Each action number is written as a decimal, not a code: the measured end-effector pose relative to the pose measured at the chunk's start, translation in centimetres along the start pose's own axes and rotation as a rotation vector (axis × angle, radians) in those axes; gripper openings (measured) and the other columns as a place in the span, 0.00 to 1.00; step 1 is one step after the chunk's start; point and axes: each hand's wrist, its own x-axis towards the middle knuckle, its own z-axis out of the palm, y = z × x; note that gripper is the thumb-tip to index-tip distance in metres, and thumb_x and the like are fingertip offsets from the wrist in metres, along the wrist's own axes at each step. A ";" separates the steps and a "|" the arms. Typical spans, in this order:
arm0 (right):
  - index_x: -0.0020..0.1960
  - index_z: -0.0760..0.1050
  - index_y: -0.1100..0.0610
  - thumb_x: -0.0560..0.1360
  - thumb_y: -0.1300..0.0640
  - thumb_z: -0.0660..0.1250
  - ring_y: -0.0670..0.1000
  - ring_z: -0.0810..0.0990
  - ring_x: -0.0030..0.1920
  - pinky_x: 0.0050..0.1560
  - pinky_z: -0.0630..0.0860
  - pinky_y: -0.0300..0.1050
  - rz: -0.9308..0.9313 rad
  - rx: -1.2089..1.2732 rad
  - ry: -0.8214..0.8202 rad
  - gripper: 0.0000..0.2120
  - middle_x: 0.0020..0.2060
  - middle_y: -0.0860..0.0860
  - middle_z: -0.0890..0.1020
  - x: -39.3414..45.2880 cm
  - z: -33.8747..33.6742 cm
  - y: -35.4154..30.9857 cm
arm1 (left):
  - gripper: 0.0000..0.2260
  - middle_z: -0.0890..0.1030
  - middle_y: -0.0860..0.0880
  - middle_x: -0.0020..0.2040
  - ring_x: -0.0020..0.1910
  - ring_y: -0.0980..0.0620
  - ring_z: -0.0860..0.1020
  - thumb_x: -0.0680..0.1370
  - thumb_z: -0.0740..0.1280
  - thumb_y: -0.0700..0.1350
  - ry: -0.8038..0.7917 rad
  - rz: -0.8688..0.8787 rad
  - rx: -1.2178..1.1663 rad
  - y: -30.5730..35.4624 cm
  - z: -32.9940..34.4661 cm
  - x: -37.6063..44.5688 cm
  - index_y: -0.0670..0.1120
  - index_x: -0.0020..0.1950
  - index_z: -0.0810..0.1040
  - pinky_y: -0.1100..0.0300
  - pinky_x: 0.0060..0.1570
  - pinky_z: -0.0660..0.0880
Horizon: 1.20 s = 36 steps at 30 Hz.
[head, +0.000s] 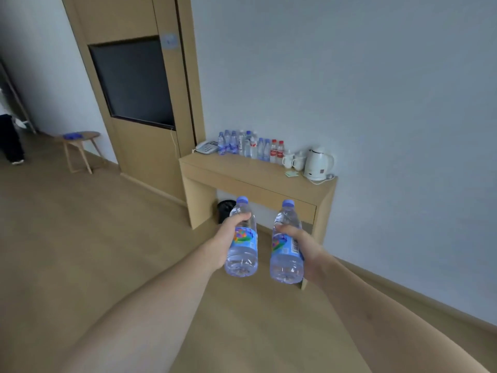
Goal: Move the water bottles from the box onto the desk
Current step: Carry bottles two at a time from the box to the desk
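Note:
My left hand [225, 238] grips a clear water bottle [243, 254] with a blue cap and a blue label, held upright in front of me. My right hand [304, 247] grips a second such bottle [285, 262] beside it. Both bottles hang in the air well short of the wooden desk [242, 172] against the grey wall. Several water bottles [242, 145] stand in a cluster at the desk's back left, two of them with red labels [277, 152]. The box is out of view.
On the desk stand a phone [206, 147], two white mugs [293, 159], a white kettle [317, 164] and a small note. A black bin [225, 210] sits under the desk. A TV panel [134, 82] and a wooden stool [80, 149] stand left; a person's legs [10, 141] far left.

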 end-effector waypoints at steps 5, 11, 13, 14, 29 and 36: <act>0.63 0.76 0.63 0.67 0.51 0.81 0.59 0.82 0.35 0.41 0.81 0.52 0.009 -0.029 -0.018 0.30 0.42 0.61 0.83 8.7 4.1 -1.2 | 0.15 0.82 0.45 0.31 0.28 0.47 0.81 0.76 0.72 0.55 0.025 0.009 -0.032 3.3 -4.4 6.8 0.42 0.46 0.81 0.58 0.35 0.77; 0.60 0.78 0.62 0.70 0.53 0.79 0.60 0.82 0.36 0.44 0.81 0.54 -0.034 -0.057 -0.020 0.23 0.42 0.61 0.83 20.0 9.8 -4.1 | 0.18 0.83 0.43 0.39 0.35 0.44 0.82 0.76 0.72 0.55 -0.013 0.044 -0.039 8.8 -10.2 17.3 0.41 0.53 0.82 0.57 0.36 0.78; 0.60 0.78 0.62 0.70 0.53 0.79 0.60 0.83 0.38 0.44 0.81 0.55 -0.037 -0.041 -0.022 0.23 0.44 0.61 0.84 23.8 11.6 -5.3 | 0.18 0.83 0.41 0.44 0.39 0.42 0.82 0.76 0.73 0.55 -0.020 0.041 -0.036 11.0 -11.9 20.7 0.41 0.54 0.81 0.55 0.39 0.78; 0.60 0.78 0.61 0.70 0.52 0.79 0.61 0.84 0.38 0.45 0.81 0.55 -0.032 -0.037 -0.023 0.23 0.45 0.62 0.85 25.8 12.5 -6.0 | 0.18 0.83 0.40 0.45 0.40 0.42 0.82 0.75 0.73 0.55 -0.022 0.041 -0.033 12.0 -12.8 22.5 0.41 0.54 0.81 0.55 0.38 0.79; 0.51 0.84 0.61 0.70 0.34 0.75 0.61 0.87 0.42 0.38 0.83 0.54 0.052 0.126 -0.104 0.29 0.45 0.61 0.86 51.6 20.0 -11.7 | 0.25 0.83 0.40 0.47 0.43 0.41 0.83 0.75 0.73 0.63 -0.076 -0.041 -0.085 22.1 -23.2 46.1 0.40 0.53 0.81 0.53 0.41 0.81; 0.54 0.81 0.59 0.72 0.33 0.72 0.59 0.85 0.42 0.41 0.84 0.53 0.064 0.184 -0.082 0.28 0.45 0.59 0.84 66.9 20.2 -15.8 | 0.21 0.85 0.49 0.30 0.29 0.49 0.85 0.77 0.71 0.61 0.004 0.016 -0.108 27.7 -24.7 61.2 0.42 0.46 0.79 0.60 0.25 0.78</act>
